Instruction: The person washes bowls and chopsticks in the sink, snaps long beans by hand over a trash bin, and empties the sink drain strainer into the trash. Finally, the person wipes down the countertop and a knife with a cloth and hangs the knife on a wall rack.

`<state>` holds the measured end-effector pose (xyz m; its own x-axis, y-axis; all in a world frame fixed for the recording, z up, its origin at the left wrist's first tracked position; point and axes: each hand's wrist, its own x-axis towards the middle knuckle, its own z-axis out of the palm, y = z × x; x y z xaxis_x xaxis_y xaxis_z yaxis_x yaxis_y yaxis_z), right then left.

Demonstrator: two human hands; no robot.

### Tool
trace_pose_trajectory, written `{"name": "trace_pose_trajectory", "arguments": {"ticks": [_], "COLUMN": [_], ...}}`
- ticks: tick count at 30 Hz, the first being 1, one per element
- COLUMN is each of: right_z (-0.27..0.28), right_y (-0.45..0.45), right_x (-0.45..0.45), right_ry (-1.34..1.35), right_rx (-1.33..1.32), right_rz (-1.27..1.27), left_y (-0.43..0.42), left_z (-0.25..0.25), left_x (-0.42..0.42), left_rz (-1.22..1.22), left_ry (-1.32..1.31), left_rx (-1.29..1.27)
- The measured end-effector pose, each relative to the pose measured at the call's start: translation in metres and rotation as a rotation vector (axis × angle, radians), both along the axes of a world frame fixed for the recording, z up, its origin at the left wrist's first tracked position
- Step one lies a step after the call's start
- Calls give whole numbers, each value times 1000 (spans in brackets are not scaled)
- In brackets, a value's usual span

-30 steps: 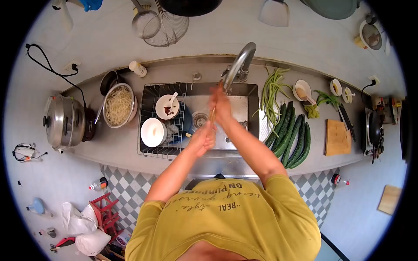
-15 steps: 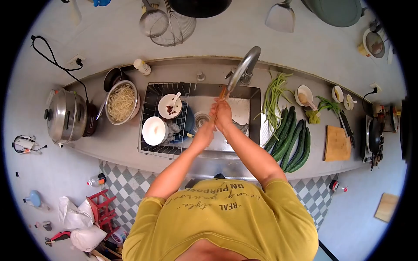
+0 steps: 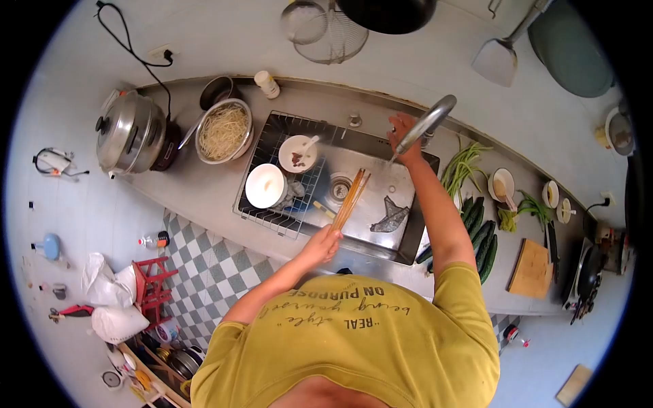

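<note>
My left hand (image 3: 322,246) is closed around the lower ends of a bundle of wooden chopsticks (image 3: 349,200), whose other ends point up over the sink (image 3: 367,234). My right hand (image 3: 406,138) is at the base of the faucet (image 3: 435,117), with its fingers bent over the place of the handle, which the hand hides. A thin stream seems to fall from the spout. A dark grey crumpled cloth or mesh (image 3: 390,215) lies in the basin, right of the drain (image 3: 340,188).
A wire rack (image 3: 262,221) over the sink's left side holds two white bowls (image 3: 266,185). Further left stand a bowl of bean sprouts (image 3: 225,132) and a steel steamer (image 3: 129,132). Cucumbers (image 3: 484,241), green beans (image 3: 462,170) and a cutting board (image 3: 530,268) are on the right.
Both hands were together on the chopsticks under the faucet. My right hand has let go and moved up to the faucet; my left has drawn the chopsticks back toward my body. The view has tilted.
</note>
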<state>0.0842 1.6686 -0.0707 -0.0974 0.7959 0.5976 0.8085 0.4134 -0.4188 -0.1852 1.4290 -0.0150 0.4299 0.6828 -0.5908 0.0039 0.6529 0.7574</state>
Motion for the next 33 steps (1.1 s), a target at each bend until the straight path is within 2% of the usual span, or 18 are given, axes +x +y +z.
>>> {"name": "trace_pose_trajectory", "arguments": {"ticks": [2,5,6,9,11,12,13,14,17,20,23,24,26,27,28,29,31,33], "right_z": [-15,-7,-4,-4,25,8,10,13,60,108,182,194,289,315,352,398,477,540], "right_y": [9,19,17,-14,-67,-88,-113,-136,-170,-166,-147,-128,-103,-81,-58,-43,-2,32], "right_x": [6,13,14,4,-28,-40,-61,-78,-120,-126,-129,-122,-117,-107,-102,-99,-87,-82], "right_ry": [-151,-307,-364,-76,-158,20,416,788,797,697,622,592,531,427,584,539,455,528], "right_rx": [-20,-381,-236,-206,-58,-245,-920,-1122,-1269,-1112,-878,-733,-750,-508,-348,-162,156,314], "right_rz": [133,137,187,196,237,341,383,492,476,508,418,424,212,185,271,268,151,109], "left_y": [-2,-1,0,3,4,4,2,8,15,27,43,47,51,49,47,44,37,33], "left_z": [-3,3,7,12,11,7,-3,-9,2,13,26,24,7,-3,-12,-21,-37,-51], "left_x": [-2,-9,-13,-21,-23,-23,-22,-22,-20,-29,-43,-50,-67,-77,-89,-101,-126,-146], "left_rz": [21,58,78,134,177,165,149,130,-40,-91,-119,-98,-26,23,71,117,203,258], "left_ry": [61,36,48,51,25,19,12,3,-78,-166,-168,-180,-185,-147,-136,-123,-220,-263], "left_rx": [43,83,97,152,204,226,249,291,341,338,559,475,277,185,69,-48,-170,-228]}}
